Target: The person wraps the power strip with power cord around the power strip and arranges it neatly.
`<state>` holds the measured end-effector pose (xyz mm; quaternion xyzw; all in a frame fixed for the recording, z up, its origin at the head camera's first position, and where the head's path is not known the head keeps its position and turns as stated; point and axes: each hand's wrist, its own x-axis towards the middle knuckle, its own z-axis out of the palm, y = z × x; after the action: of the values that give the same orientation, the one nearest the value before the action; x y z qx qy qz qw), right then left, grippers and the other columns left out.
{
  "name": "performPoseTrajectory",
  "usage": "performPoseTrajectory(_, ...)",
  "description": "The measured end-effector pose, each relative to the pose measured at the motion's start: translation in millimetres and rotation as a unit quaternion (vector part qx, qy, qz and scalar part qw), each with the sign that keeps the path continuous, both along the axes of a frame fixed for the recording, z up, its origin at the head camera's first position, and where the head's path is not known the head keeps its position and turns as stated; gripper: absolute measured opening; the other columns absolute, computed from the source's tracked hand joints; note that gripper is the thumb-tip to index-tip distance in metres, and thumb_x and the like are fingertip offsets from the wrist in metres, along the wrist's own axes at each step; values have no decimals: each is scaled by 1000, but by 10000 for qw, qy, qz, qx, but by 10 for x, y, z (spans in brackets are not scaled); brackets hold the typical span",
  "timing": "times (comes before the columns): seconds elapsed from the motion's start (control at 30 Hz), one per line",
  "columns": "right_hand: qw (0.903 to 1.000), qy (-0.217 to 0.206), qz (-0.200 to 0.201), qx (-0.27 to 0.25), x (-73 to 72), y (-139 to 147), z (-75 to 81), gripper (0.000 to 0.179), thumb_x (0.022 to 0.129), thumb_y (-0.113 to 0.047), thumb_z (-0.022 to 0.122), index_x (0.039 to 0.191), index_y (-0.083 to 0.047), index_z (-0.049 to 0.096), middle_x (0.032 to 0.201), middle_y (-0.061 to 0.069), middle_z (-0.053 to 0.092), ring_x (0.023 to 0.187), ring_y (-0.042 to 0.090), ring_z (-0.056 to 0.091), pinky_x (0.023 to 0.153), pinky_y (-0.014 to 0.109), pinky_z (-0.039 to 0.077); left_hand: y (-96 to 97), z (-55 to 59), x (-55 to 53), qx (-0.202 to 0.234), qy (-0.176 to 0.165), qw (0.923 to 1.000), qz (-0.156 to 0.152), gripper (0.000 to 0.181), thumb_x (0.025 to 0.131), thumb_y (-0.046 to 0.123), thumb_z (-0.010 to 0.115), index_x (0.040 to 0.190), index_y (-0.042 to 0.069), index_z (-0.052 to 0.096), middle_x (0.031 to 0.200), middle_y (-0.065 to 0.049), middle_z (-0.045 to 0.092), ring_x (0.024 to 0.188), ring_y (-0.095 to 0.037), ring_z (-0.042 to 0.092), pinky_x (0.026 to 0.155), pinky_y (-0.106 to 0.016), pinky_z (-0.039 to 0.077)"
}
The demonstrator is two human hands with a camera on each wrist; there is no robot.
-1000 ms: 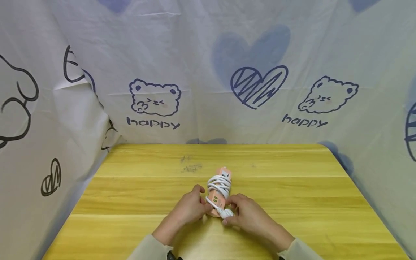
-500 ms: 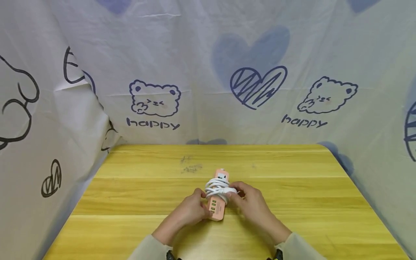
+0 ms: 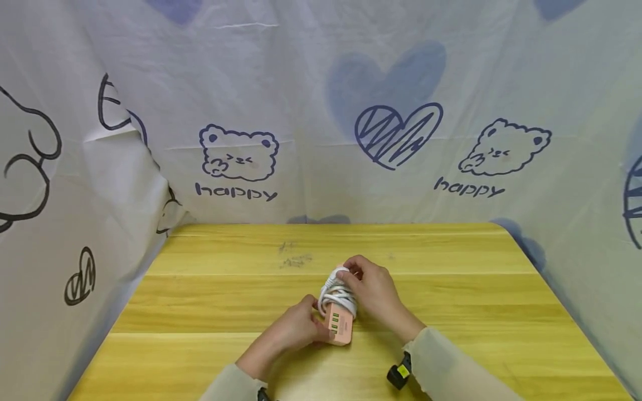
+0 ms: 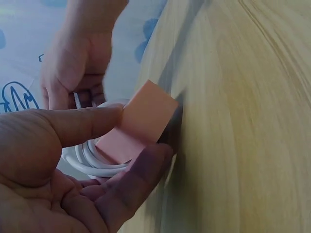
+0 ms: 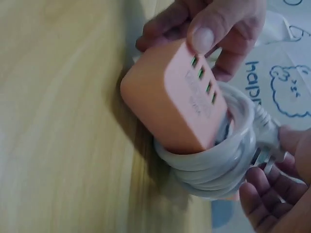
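A pink power strip (image 3: 343, 331) lies at an angle on the wooden table, with a row of green USB ports on its near end. White cord (image 3: 341, 301) is wound in several turns round its middle. My left hand (image 3: 300, 323) grips the near end, thumb on the port face and fingers on the opposite side, as the left wrist view also shows. At the far end, my right hand (image 3: 376, 289) pinches the white plug (image 5: 265, 127) at the cord's end, with its metal prongs showing in the right wrist view. This hand hides most of the strip's far end.
The yellow wood-grain table (image 3: 210, 301) stretches out around both hands. A white cloth (image 3: 311, 111) printed with bears and hearts hangs behind it and along the sides. A dark wrist device (image 3: 399, 374) sits below the right sleeve.
The right hand has carried the plug from the strip's near end up over the wound cord to its far end. The left hand keeps its grip; the strip has turned slightly.
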<state>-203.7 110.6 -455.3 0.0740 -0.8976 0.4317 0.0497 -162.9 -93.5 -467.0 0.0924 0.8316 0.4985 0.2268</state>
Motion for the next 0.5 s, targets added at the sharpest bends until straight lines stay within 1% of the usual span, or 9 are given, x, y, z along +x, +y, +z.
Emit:
performPoseTrajectory(0.07, 9999, -65, -1, 140, -13, -8, -16, 19, 101, -33, 73, 112, -18, 71, 93, -4, 69, 82, 12, 60, 72, 32, 51, 6, -8, 1, 62, -51, 10000, -4, 61, 84, 11, 87, 130, -5, 50, 82, -9, 69, 69, -22, 66, 60, -31, 50)
performPoseTrajectory(0.13, 9997, -110, 108, 185, -8, -6, -30, 20, 101, -32, 73, 115, -17, 72, 95, -5, 68, 84, 12, 61, 72, 32, 52, 9, -8, -2, -4, -8, 10000, 15, 67, 84, 15, 87, 133, -6, 47, 84, -8, 68, 67, -22, 66, 58, -32, 49)
performPoseTrajectory(0.23, 9993, -30, 289, 223, 24, 8, -35, 24, 100, -29, 75, 120, -16, 72, 100, -5, 69, 90, 12, 63, 75, 33, 54, 17, 2, -11, -279, 277, 9992, 72, 77, 86, 24, 87, 141, -7, 42, 88, -7, 65, 67, -20, 63, 58, -32, 47)
performPoseTrajectory(0.37, 9989, 95, 328, 320, 61, 30, -32, 28, 98, -27, 77, 123, -14, 72, 105, -4, 68, 93, 13, 64, 77, 34, 54, 39, 15, -25, -792, 691, 9942, 228, 74, 87, 30, 86, 137, -8, 46, 88, -6, 61, 69, -19, 56, 57, -32, 44)
performPoseTrajectory(0.43, 9988, 114, 314, 360, 70, 41, -33, 29, 98, -27, 77, 123, -13, 72, 105, -3, 68, 93, 12, 64, 77, 34, 54, 48, 12, -28, -949, 741, 9923, 275, 71, 87, 30, 85, 135, -8, 49, 86, -5, 61, 69, -18, 56, 57, -32, 44)
performPoseTrajectory(0.5, 9988, 120, 309, 347, 76, 55, -41, 28, 98, -25, 77, 122, -12, 72, 105, -3, 68, 92, 12, 63, 78, 33, 55, 53, 7, -31, -956, 712, 9925, 269, 71, 88, 28, 85, 137, -10, 49, 86, -4, 62, 69, -18, 57, 57, -32, 45)
